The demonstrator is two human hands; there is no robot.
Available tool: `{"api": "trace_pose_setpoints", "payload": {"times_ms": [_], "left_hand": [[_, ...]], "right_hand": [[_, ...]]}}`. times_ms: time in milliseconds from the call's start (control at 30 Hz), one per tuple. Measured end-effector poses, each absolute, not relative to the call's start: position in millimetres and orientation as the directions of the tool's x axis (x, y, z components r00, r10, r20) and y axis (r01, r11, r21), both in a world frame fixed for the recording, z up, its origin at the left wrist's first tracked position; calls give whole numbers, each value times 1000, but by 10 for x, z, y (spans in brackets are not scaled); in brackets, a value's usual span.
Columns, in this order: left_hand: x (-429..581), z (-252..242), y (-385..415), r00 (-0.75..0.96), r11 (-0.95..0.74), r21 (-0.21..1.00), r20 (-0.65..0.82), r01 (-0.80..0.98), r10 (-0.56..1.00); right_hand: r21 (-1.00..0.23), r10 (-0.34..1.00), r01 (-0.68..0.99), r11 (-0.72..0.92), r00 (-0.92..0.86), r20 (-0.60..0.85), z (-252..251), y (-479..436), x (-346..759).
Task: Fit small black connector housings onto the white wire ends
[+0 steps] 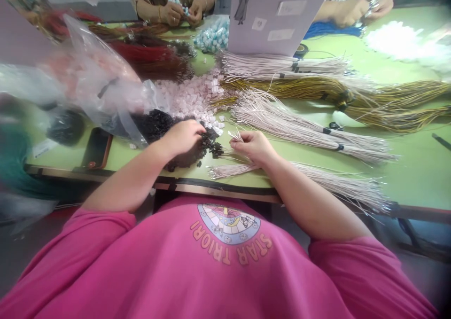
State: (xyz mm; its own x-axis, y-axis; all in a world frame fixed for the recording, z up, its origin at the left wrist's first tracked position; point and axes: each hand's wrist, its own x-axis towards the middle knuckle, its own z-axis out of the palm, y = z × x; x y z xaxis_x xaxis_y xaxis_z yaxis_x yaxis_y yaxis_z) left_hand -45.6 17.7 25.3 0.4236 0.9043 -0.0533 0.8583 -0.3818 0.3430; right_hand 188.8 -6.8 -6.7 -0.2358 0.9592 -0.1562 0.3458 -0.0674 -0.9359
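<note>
1. The left hand (pixel 183 133) sits at centre frame with its fingers curled down into a pile of small black beads (pixel 165 124), pinching at the pieces on the pile's right edge; what exactly sits between the fingertips is hidden.
2. The right hand (pixel 252 146), just right of centre, has its fingers closed around the ends of a few thin pale pink cords (pixel 232 168), whose tips fan out toward the left hand.
3. Judging by this, the step in hand is picking up one bead to bring to a cord tip; that calls for a fine pinch and a steady cord end, since both are small.
4. The beads look hard, dark and blocky. Behind them lies a heap of pale pink beads (pixel 197 100), similarly chunky.
5. The cords are slim, smooth and stiff-tipped, tied in bundles with dark bands (pixel 310 133) right of centre. Mustard-yellow cord bundles (pixel 317 91) lie further back.
6. A crinkled clear plastic bag (pixel 95 81) slumps at upper left on the smooth green desk (pixel 416 164).
</note>
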Motion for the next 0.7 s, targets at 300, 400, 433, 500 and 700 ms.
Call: {"api": "trace_pose_setpoints", "payload": {"times_ms": [300, 400, 433, 500, 700], "left_hand": [[-884, 155, 366, 269, -244, 135, -209, 960, 940], [-783, 236, 320, 205, -166, 189, -210, 968, 956], [-739, 279, 292, 194, -147, 225, -204, 963, 959], [-631, 362, 216, 223, -149, 346, -183, 926, 958], [-231, 384, 10, 443, -206, 730, -147, 652, 884]], "right_hand": [[-950, 935, 261, -171, -261, -239, -131, -37, 1890], [-954, 933, 250, -164, -276, -232, -105, -54, 1878], [-955, 931, 243, -170, -277, -236, -99, -57, 1874], [-956, 931, 225, -188, -271, -246, -97, -57, 1863], [-961, 924, 175, -215, -283, -258, -101, -48, 1849]]}}
